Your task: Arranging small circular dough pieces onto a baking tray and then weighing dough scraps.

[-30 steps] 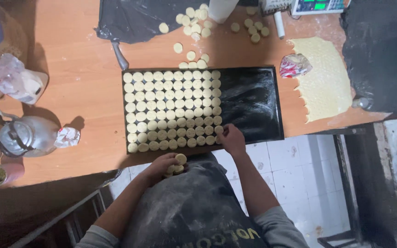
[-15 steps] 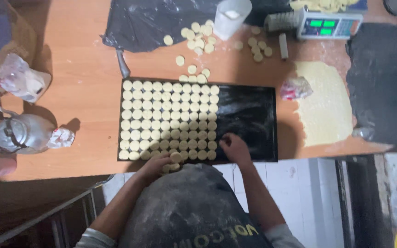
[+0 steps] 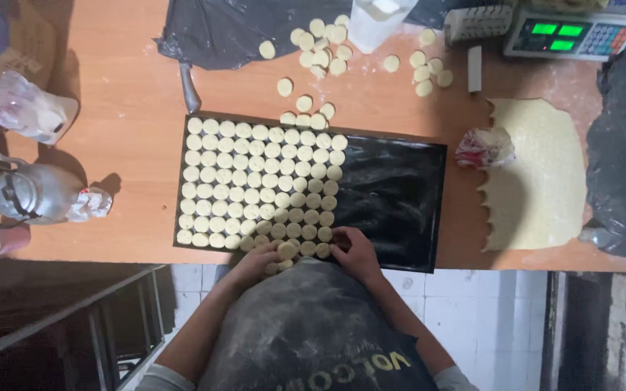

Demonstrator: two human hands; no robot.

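From the head camera, the left hand [image 3: 259,258] cups a small stack of dough rounds [image 3: 284,252] at the near edge of the black baking tray [image 3: 393,195]. The right hand [image 3: 356,250], fingers curled down, presses a round into the nearest row. Best to keep each round touching its neighbours, rows straight.

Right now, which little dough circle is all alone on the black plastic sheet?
The dough circle at the top left of the loose ones. It lies by itself on the black sheet; the other loose circles sit farther right, in bunches.

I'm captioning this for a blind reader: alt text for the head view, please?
Seen from above, a person's left hand and right hand set round dough discs in rows on a black baking tray, half filled, on a wooden table.
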